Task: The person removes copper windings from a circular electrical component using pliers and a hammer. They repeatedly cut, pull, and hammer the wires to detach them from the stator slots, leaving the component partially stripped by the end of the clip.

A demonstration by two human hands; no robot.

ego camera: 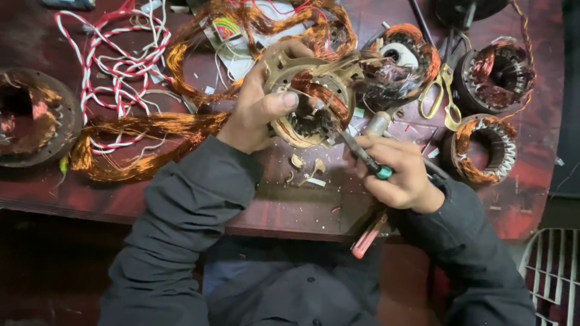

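My left hand (257, 111) grips a round motor stator (311, 99) with copper windings, tilted up off the dark red table (290, 208), thumb pressed across its face. My right hand (396, 172) is closed around a thin metal tool with a green tip (365, 158); the tool's point rests against the stator's lower right edge. Small pale scraps (308, 172) lie on the table just below the stator. Both arms wear dark sleeves.
Loose copper wire bundles (145, 136) and red-and-white twisted wire (115, 54) lie at left. Another stator (30, 118) sits far left, three more (483, 148) at right. Yellow-handled scissors (441, 96) lie right of the held stator. A white grille (553, 271) stands at bottom right.
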